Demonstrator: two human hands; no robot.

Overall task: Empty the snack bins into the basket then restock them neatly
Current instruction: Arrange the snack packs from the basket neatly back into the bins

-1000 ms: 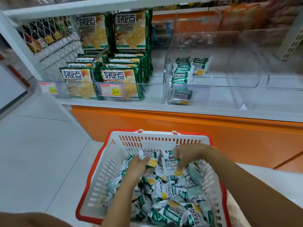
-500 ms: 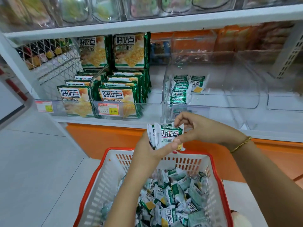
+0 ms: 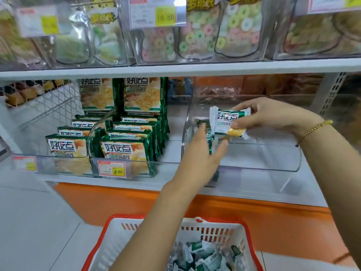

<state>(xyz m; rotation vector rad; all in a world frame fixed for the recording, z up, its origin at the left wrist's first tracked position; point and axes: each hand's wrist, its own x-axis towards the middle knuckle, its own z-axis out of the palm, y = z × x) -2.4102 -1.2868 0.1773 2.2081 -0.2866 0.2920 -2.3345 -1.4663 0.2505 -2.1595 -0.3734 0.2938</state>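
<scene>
A clear plastic snack bin [image 3: 259,169] sits on the lower shelf. My right hand [image 3: 273,116] holds a small white-and-green snack packet [image 3: 227,122] above the bin's left side. My left hand [image 3: 201,151] reaches into the bin's left end and presses against a row of small green packets [image 3: 210,137] standing there; its fingers hide most of them. Below, the white basket with a red rim [image 3: 109,237] holds several more small packets [image 3: 205,255].
Left of the bin, two bins hold large green biscuit packs [image 3: 125,151] with a price tag [image 3: 111,169]. The upper shelf [image 3: 175,68] carries bins of bagged sweets. An orange base panel [image 3: 254,216] runs under the shelf. White floor lies to the left.
Both hands rose from the basket to the clear bin. The right hand carried a packet up; the left hand now rests on the row of packets inside the bin.
</scene>
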